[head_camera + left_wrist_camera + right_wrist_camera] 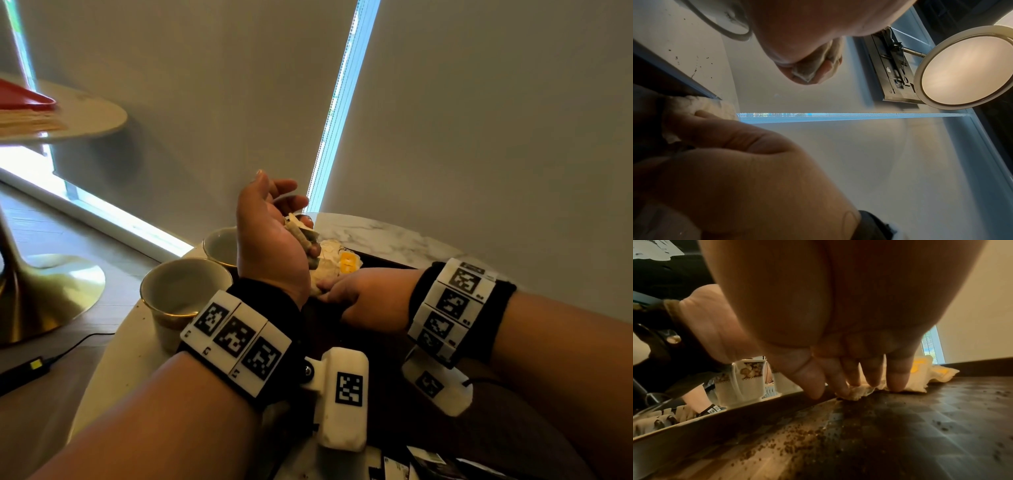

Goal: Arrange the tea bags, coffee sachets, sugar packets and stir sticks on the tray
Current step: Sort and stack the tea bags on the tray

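My left hand (291, 219) is raised palm up above the table, and its curled fingers hold a small bunch of tea bags (301, 236); the wrist view shows one bag (807, 71) gripped at the fingertips. My right hand (322, 287) reaches left across the dark tray (383, 262). Its straight fingertips (896, 386) rest on a pile of pale tea bags (857, 394) with yellow tags (346, 262) near the tray's left rim. The thumb (812, 386) stands apart from the bag, by the rim.
Two gold-rimmed cups (185, 294) (222, 246) stand left of the tray on the marble table (383, 233). Dark sachets (428, 462) lie at the near edge. Loose brown grains (818, 434) are scattered over the tray floor. A second round table (85, 113) stands far left.
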Tool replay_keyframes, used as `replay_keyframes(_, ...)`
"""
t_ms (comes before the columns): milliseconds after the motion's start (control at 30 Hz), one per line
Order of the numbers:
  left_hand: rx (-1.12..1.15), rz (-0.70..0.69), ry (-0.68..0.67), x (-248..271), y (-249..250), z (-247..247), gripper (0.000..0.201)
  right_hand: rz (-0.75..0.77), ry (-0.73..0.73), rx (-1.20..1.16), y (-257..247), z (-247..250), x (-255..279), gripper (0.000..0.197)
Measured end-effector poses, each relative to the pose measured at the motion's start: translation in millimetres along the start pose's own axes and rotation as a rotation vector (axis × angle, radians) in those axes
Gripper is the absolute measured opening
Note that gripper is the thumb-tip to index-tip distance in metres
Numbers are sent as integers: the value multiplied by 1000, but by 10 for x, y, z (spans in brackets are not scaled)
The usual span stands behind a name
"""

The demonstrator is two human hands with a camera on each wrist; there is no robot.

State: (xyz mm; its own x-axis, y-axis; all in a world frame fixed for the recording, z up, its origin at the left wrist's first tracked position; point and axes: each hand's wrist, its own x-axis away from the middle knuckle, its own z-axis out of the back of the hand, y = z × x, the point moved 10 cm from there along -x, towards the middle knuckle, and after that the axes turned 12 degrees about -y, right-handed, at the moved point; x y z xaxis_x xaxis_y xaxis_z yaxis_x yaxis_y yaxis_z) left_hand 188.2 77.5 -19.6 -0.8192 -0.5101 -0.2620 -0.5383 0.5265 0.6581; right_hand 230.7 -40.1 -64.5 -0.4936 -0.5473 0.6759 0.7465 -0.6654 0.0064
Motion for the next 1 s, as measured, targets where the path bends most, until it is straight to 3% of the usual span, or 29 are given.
replay_keyframes(167,25,58,-3,12,-39,-16,52,-4,77,-74,70,67,6,49)
replay_keyframes(333,86,167,-43,38,-159,-89,56,100,642,-425,350,552,377,22)
replay_keyframes(433,110,261,-55,66,-245,-134,64,246,794,-734,446,658,593,12)
replay_keyframes(567,105,305,-70,74,-299,-154,63,335,837,-726,311,707,747,32)
replay_keyframes(733,100,333,-99,85,-349,-175,61,320,866,-681,272,719,707,15)
replay_keyframes(1000,-81,475,-102,60,-521,-98,43,326,941,-871,415,713,712,2)
